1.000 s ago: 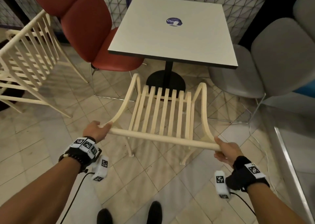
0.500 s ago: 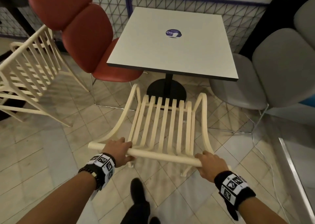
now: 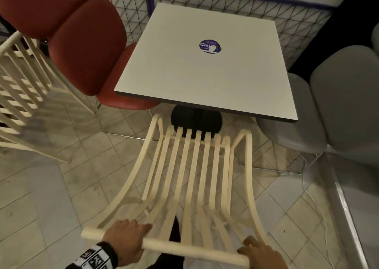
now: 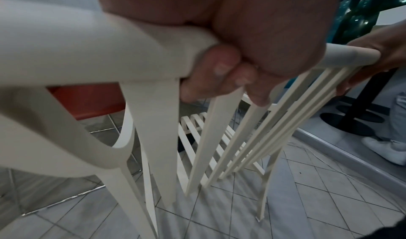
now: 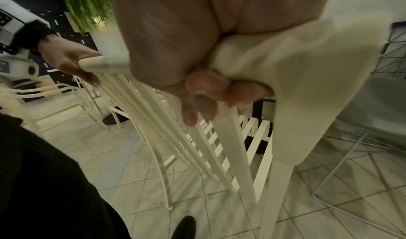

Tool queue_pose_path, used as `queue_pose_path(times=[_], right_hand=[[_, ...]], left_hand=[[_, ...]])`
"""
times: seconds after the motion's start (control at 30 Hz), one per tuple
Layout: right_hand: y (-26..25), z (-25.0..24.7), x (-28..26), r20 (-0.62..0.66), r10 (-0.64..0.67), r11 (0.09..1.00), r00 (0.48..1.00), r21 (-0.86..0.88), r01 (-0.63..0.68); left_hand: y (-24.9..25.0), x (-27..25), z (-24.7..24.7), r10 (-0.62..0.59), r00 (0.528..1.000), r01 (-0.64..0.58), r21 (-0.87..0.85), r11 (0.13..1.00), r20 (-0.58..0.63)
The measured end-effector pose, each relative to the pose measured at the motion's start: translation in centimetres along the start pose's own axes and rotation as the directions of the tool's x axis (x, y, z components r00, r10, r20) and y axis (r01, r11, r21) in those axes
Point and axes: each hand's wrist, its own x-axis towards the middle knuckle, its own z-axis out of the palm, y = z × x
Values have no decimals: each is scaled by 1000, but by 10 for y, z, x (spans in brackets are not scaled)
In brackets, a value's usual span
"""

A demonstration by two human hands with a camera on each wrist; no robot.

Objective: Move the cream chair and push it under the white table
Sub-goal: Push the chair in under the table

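Both hands are gripping the top rail of the cream slatted chair (image 3: 192, 178): left hand (image 3: 125, 240) wrapping it near the left end, right hand (image 3: 260, 254) curling around the right end, fingertips (image 5: 204, 86) tucking under the bar. The chair is sitting on the tiled floor (image 3: 67, 197) facing the white table (image 3: 205, 68), its front edge just reaching the table's black round base (image 3: 196, 119), seat mostly not under the tabletop. A red chair (image 3: 86, 43) is sitting to the left, a grey chair (image 3: 344, 104) to the right.
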Motion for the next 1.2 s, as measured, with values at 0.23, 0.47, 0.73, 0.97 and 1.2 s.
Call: queue_pose_path(times=[0.23,0.47,0.73,0.97,1.2], right_hand=[[8,-57,47,-17,60,997,998,-39,-60],[19,-107,88,-96,113,992,989,-45,-118],[45,-140,126,-76,158,984,985,-70,-163],[48,-136,130,-74,197,980,978,6,-197],[45,-131,134,-130,236,972,963,9,-237]], left_hand=[[-29,49,-65,-15,996,19,36,999,-84],[-45,97,-115,-24,990,23,-11,1000,-138],[-44,123,-144,-22,981,12,-51,999,-192],[-68,122,-139,57,975,-104,-210,972,-215],[-64,121,-139,51,970,-72,-78,994,-239]])
